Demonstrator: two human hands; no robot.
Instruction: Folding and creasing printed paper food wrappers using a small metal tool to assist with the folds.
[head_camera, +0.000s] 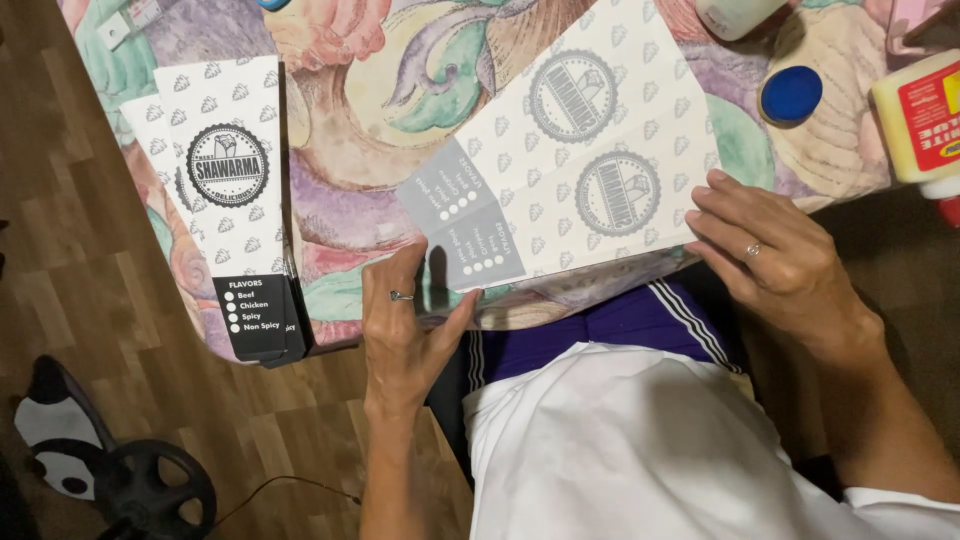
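Note:
A flat printed paper sleeve (570, 160), white with grey patterns and round stamps, lies unfolded on the colourful tablecloth (400, 90). My left hand (405, 330) rests at its lower left grey end, fingers spread, a ring on one finger. At the sleeve's right edge, my right hand (775, 255) presses down with flat fingers, also wearing a ring. Neither hand grips anything.
A stack of folded sleeves (235, 200) with black ends lies at the table's left edge. A blue lid (791, 94) and a yellow glue bottle (925, 115) sit at the right. A wheeled object (150, 485) stands on the wooden floor, lower left.

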